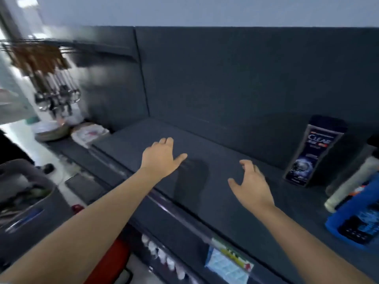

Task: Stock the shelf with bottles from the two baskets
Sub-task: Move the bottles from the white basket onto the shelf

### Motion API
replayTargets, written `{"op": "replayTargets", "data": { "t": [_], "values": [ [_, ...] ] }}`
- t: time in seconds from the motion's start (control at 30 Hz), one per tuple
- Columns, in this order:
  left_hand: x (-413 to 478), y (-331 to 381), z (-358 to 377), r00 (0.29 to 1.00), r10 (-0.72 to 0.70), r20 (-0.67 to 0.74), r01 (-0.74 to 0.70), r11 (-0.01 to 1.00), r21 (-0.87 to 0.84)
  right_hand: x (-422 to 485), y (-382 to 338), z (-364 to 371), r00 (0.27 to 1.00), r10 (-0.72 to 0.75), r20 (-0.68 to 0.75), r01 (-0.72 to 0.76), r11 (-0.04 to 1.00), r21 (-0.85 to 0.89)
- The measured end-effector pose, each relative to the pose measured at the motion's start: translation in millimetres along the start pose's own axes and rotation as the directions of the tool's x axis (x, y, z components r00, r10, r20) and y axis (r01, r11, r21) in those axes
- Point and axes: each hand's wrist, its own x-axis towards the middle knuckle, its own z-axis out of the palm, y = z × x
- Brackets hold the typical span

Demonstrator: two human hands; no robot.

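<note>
Both empty hands, left hand [162, 155] and right hand [251, 184], hover over the shelf [205, 144]

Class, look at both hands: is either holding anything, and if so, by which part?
Nothing is held. The left hand and right hand are both open over the shelf.
</note>
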Motion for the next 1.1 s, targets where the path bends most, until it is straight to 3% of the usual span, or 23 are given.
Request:
{"op": "replayTargets", "data": {
  "t": [0.17, 0.27, 0.43, 0.73, 0.9, 1.1],
  "values": [
    [-84, -140, -34, 0.944, -0.33, 0.001, 0.327, 0.937, 0.119, -2, -97, 59, 0.964, -0.231, 0.134, 0.22, 0.971, 0.093],
    [-137, -213, -49, 0.858, -0.514, -0.01, 0.507, 0.843, 0.177, -11, -160, 105, 0.895, -0.39, 0.218, 0.361, 0.919, 0.159],
    [-208, -324, -68, 0.715, -0.696, -0.068, 0.694, 0.693, 0.198, -32, -273, 190, 0.767, -0.536, 0.354, 0.492, 0.844, 0.213],
    [-292, -528, -75, 0.496, -0.868, -0.009, 0.857, 0.488, 0.162, -68, -458, 338, 0.533, -0.64, 0.554, 0.614, 0.743, 0.267],
    [-329, -594, -60, 0.364, -0.928, 0.079, 0.9, 0.372, 0.228, -91, -521, 409, 0.439, -0.645, 0.626, 0.593, 0.731, 0.337],
    [-352, -641, -20, 0.306, -0.928, 0.213, 0.909, 0.351, 0.224, -113, -565, 484, 0.314, -0.648, 0.694, 0.576, 0.711, 0.404]
  ]
}}
